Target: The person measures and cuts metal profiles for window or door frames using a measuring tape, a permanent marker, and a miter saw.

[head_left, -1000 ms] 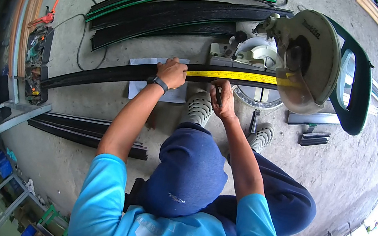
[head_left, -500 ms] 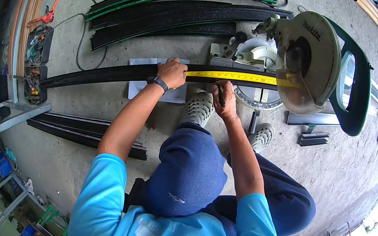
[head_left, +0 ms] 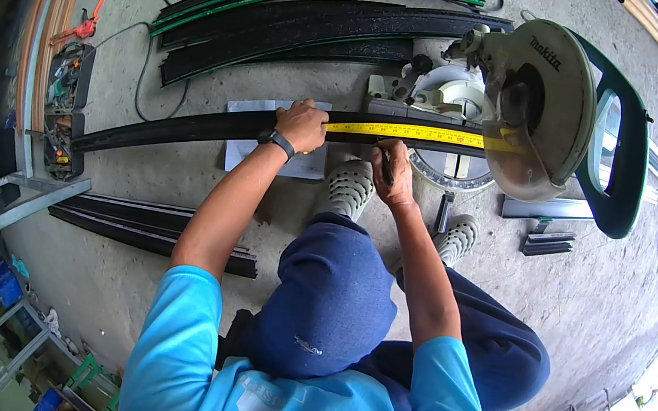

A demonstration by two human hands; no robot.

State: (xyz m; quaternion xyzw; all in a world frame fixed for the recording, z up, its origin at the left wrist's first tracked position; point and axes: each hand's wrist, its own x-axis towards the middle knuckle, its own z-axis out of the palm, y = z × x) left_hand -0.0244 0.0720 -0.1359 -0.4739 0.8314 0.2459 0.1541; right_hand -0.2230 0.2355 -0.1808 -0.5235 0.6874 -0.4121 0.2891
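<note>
A long black profile bar [head_left: 177, 124] lies across in front of me, its right part resting on the mitre saw [head_left: 546, 94]. Along the bar stretches the yellow blade of a tape measure [head_left: 402, 131], reaching under the saw's clear guard. My left hand [head_left: 300, 126] is closed round the tape measure's body, which is mostly hidden, and presses it on the bar. In my right hand [head_left: 399, 184] is a dark pen [head_left: 386, 169], gripped close to the bar's near edge just below the tape. The pen's tip is too small to make out.
Several black and green profiles [head_left: 290, 20] lie on the floor beyond the bar. A white paper sheet [head_left: 234, 157] is under it. Tool cases [head_left: 71, 80] and a metal frame [head_left: 23, 215] stand at left. More black strips [head_left: 126, 224] lie nearer; short offcuts [head_left: 549, 242] are at right.
</note>
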